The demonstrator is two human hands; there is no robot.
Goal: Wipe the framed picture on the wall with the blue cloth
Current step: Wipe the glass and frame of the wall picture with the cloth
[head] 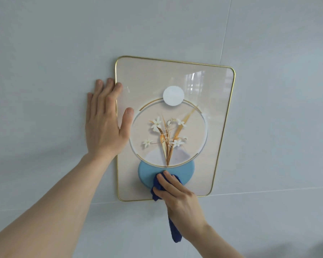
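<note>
the right hand (177, 194) is gripping the soft blue cloth (158, 189) bunched; the open left hand (104, 123) is steadying the glossy, probably fragile framed picture (209, 90) at its edge.

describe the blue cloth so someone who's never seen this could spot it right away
Find the gold-rimmed picture on the pale wall and go to its bottom edge. There the right hand presses a bunched cloth against the glass, one tail dangling below the wrist. It is dark navy, unlike the light blue bowl shape printed beside it.
</note>
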